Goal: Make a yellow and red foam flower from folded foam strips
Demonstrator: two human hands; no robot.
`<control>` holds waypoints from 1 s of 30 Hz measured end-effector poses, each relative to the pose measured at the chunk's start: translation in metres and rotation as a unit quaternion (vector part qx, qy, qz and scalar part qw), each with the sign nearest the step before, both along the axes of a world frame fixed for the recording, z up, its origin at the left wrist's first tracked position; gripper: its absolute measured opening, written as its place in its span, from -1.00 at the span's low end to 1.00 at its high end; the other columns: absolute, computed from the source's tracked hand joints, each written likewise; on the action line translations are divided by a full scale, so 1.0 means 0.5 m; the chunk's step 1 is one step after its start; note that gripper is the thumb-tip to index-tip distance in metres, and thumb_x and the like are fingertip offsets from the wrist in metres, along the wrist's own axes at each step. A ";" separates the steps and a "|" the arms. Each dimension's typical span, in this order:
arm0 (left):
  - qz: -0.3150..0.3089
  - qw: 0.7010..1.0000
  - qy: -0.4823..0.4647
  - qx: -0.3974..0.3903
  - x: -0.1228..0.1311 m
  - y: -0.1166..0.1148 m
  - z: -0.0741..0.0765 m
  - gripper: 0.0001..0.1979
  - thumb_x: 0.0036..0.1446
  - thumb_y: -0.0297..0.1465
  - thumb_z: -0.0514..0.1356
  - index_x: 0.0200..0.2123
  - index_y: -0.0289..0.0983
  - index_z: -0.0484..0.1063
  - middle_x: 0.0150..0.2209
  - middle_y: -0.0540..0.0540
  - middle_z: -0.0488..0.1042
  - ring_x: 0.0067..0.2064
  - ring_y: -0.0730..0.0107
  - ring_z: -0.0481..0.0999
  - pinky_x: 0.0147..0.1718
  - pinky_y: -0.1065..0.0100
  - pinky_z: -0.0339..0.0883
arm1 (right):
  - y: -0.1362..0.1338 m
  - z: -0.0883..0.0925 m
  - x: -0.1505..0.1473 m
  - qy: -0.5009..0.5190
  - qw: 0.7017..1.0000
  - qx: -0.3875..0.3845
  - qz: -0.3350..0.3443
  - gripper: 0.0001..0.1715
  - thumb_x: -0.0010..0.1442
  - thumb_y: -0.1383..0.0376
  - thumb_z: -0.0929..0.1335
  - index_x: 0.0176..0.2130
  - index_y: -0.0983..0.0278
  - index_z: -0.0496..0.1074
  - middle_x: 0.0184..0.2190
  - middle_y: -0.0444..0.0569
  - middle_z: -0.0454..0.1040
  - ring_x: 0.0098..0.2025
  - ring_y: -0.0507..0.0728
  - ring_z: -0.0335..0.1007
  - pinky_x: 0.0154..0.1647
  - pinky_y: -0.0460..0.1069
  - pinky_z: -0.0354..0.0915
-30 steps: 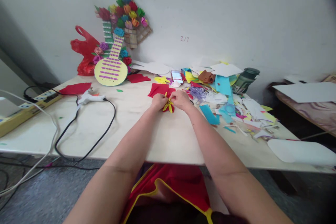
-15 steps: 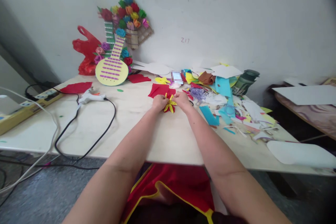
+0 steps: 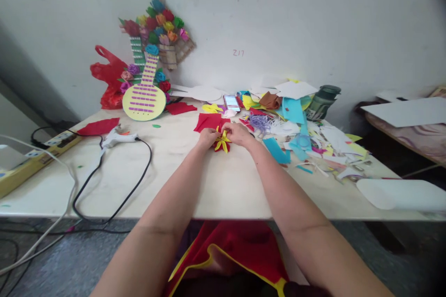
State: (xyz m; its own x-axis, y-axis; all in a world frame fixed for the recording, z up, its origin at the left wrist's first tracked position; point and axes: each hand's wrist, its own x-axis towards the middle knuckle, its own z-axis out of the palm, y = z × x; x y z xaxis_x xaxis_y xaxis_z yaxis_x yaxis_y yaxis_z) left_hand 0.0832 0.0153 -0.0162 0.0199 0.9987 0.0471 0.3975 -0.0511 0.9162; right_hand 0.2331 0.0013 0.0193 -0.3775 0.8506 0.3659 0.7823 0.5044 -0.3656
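Observation:
My left hand (image 3: pixel 206 138) and my right hand (image 3: pixel 238 133) meet at the middle of the pale table (image 3: pixel 216 181). Both are closed round a small yellow and red paper flower (image 3: pixel 222 142), pinching it from either side. Its yellow petals stick out between my fingers. A red felt sheet (image 3: pixel 208 122) lies just behind my hands.
A white glue gun (image 3: pixel 116 138) with a black cord lies to the left, near a yellow power strip (image 3: pixel 31 154). A paper guitar (image 3: pixel 144 97) and paper flower bouquet (image 3: pixel 158 23) lean on the wall. Coloured paper scraps (image 3: pixel 303 134) and a dark green bottle (image 3: pixel 322 102) crowd the right side.
My hands stay together on the flower, with only small finger shifts. The camera has moved slightly, so the scene sits a little lower and to the left.

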 end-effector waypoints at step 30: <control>-0.047 0.995 -0.070 0.050 0.000 0.003 -0.004 -0.70 -0.19 -0.50 0.14 -0.28 -0.29 0.41 -0.57 0.05 0.33 -0.54 0.51 0.28 -0.54 0.47 0.16 | 0.015 -0.009 0.007 0.067 0.995 -0.059 0.041 -0.82 0.00 0.39 0.30 -0.43 0.39 0.50 -0.59 -0.13 0.38 -0.53 -0.05 0.16 -0.49 -0.15 0.05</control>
